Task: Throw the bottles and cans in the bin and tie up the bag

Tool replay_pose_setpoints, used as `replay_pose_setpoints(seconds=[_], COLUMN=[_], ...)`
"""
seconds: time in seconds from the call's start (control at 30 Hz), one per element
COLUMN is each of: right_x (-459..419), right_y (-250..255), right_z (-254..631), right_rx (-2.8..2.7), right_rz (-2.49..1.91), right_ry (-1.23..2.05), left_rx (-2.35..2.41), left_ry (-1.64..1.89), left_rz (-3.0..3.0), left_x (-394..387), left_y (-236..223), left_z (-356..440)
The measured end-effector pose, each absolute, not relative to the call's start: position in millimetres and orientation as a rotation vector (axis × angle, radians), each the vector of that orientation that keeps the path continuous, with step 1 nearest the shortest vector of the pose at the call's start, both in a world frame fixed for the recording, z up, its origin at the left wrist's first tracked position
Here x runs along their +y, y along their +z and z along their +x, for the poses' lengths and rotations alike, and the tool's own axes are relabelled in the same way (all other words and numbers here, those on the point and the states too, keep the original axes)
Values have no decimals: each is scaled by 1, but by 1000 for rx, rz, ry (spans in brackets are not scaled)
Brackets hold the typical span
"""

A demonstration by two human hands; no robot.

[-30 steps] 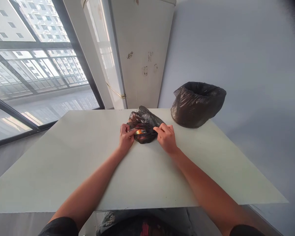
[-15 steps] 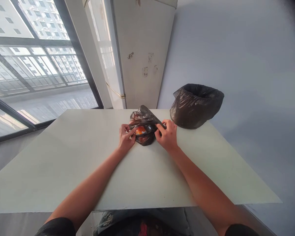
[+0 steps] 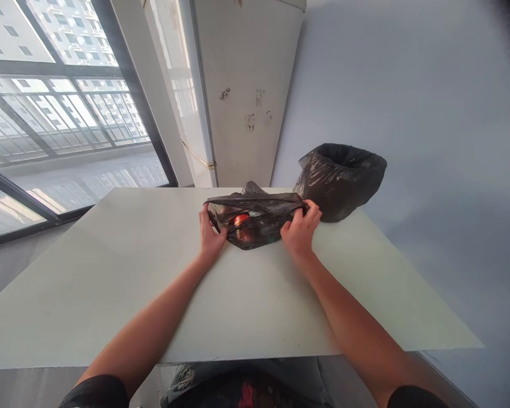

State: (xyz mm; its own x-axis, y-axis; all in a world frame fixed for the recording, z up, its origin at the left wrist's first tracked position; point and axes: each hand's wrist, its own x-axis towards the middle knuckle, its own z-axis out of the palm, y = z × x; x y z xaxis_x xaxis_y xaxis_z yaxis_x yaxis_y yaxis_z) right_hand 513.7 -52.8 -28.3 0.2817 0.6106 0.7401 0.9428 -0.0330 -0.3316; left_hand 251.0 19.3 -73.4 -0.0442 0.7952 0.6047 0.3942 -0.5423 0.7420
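A thin black plastic bag (image 3: pixel 259 235) lies on the white table, its mouth stretched wide between my two hands. My left hand (image 3: pixel 211 235) grips the left side of the rim, fingers inside the opening and thumb toward me. On the other side, my right hand (image 3: pixel 301 229) pinches the rim's right end. Inside the bag a shiny red and orange item (image 3: pixel 241 220) shows through the opening; its kind cannot be made out. Dark plastic hides the rest of the contents.
A bin lined with a black bag (image 3: pixel 340 187) stands at the table's back right corner, its mouth open. Behind the white table (image 3: pixel 246 306) rises a white fridge (image 3: pixel 246 73) with worn marks. Glass balcony doors (image 3: pixel 68 113) are on the left, a pale wall (image 3: pixel 408 113) on the right.
My hands have moved apart, left hand to the left and right hand to the right. The bag's mouth has been pulled from bunched up to stretched wide.
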Motion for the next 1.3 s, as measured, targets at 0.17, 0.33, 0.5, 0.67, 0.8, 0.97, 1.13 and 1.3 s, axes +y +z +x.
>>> replay_pose_setpoints(seconds=[0.17, 0.33, 0.5, 0.67, 0.8, 0.97, 1.13, 1.3], right_x=[-68, -76, -75, -68, -57, -49, -53, -54], right_y=[-30, -27, -21, -27, -40, -38, -31, -43], right_z=[498, 484, 480, 482, 484, 501, 512, 505], right_rx=[-1568, -1509, -1411, -1733, -1888, -1731, -1683, -1689], right_rz=[-1446, -1407, -1435, -1288, -1434, -1609, -1967, -2020], right_ry=[-622, -296, 28, -168, -148, -247, 24, 17], left_rx=[1161, 1108, 1174, 1192, 1193, 1178, 1133, 1052], left_ry=[1566, 1543, 1504, 1453, 1451, 1493, 1568, 1659], left_rz=[1827, 1660, 1654, 1809, 1869, 1922, 2172, 2401], left_x=[25, 30, 32, 27, 25, 23, 13, -7], left_y=[-81, -86, -87, -79, -76, -75, -67, -58], left_z=[249, 247, 246, 249, 251, 253, 256, 264])
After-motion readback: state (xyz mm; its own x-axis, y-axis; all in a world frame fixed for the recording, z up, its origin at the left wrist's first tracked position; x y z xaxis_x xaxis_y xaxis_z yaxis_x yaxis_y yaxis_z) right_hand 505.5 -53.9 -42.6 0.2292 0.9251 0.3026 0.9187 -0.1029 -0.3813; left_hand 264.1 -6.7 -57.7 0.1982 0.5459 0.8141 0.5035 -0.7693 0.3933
